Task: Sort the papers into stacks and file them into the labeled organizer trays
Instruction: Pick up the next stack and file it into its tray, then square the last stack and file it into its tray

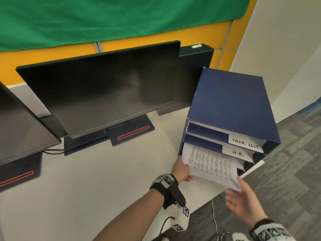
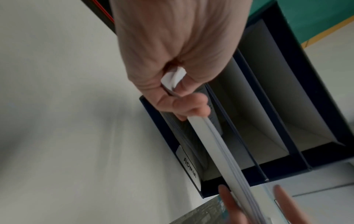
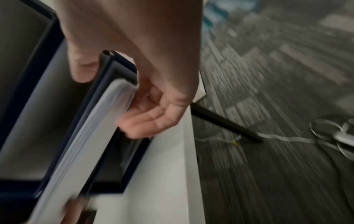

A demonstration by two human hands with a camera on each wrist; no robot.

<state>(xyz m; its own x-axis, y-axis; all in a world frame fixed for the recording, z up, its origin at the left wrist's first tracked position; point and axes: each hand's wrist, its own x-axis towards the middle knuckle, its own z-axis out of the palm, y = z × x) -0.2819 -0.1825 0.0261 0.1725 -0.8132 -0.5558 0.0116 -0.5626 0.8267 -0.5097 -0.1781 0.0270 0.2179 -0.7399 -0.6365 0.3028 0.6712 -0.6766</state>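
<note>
A blue organizer [image 1: 231, 101] stands at the desk's right edge, its trays labelled TASK LIST [image 1: 245, 143], H.R. [image 1: 238, 153] and, lowest, ADMIN [image 2: 189, 168]. A stack of printed papers [image 1: 212, 164] pokes out of the lowest tray, tilted upward at the front. My left hand [image 1: 181, 171] pinches the stack's left edge; in the left wrist view that hand [image 2: 178, 94] has thumb and fingers closed over the paper stack [image 2: 216, 148]. My right hand [image 1: 243, 202] is open at the stack's front right corner. Blurred in the right wrist view, the right hand [image 3: 153, 115] lies relaxed beside the paper stack [image 3: 91, 136].
A dark monitor [image 1: 104, 87] stands mid-desk, with another monitor [image 1: 20, 127] at the left and a third behind. The white desk [image 1: 86, 188] ends just right of the organizer, over grey carpet [image 1: 286, 171]. A white cable [image 1: 214, 218] trails on the floor.
</note>
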